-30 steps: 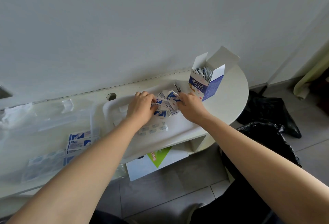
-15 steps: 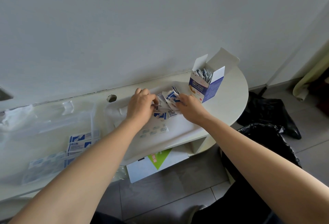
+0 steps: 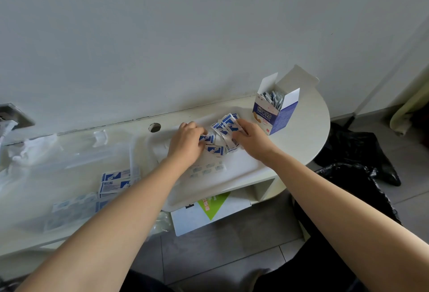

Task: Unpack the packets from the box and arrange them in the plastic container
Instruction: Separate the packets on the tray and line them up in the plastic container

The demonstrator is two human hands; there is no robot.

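An open blue-and-white box (image 3: pixel 276 115) stands at the table's right end, with several packets (image 3: pixel 272 97) upright inside. A loose heap of blue-and-white packets (image 3: pixel 220 139) lies on a translucent plastic container (image 3: pixel 234 168) in front of me. My left hand (image 3: pixel 186 144) has its fingers curled on the heap's left side, pinching packets. My right hand (image 3: pixel 251 139) grips packets at the heap's right side, some fanned up above its fingers. A second clear container (image 3: pixel 74 159) at left holds more packets (image 3: pixel 115 180).
The white table (image 3: pixel 308 136) ends in a rounded edge on the right and backs onto a grey wall; a cable hole (image 3: pixel 154 127) sits near the wall. A white-and-green box (image 3: pixel 209 212) lies under the table. Black bags (image 3: pixel 362 152) lie on the tiled floor at right.
Both hands have stayed on the packet heap, shifting and gathering the packets; my right hand has lifted a few so they fan upward.
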